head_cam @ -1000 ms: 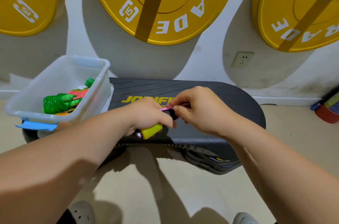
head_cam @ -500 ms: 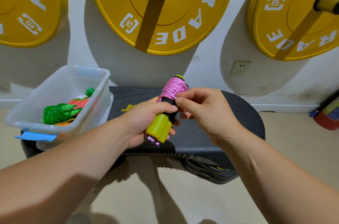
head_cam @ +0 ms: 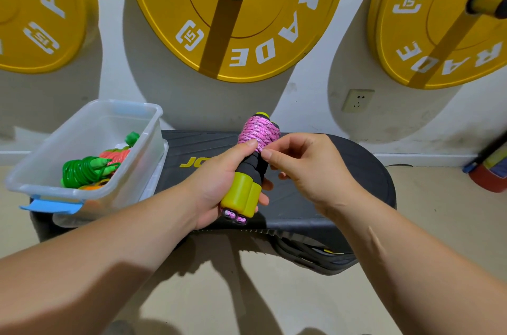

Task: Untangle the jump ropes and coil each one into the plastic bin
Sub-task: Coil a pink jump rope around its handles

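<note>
My left hand grips a pink jump rope wound tightly around its two black handles with yellow-green end caps, held upright over the black step platform. My right hand pinches the bundle just below the pink winding with thumb and forefinger. The clear plastic bin sits at the left on the platform. Inside it lie a coiled green rope and a coiled orange-red rope.
Three yellow weight plates hang on the white wall behind. A wall socket sits low on the right. A red and blue object lies at the far right edge. Beige floor stretches below the platform.
The wound pink rope bundle came up from low on the platform to upright in my left hand. My right hand shifted to pinch it just below the winding.
</note>
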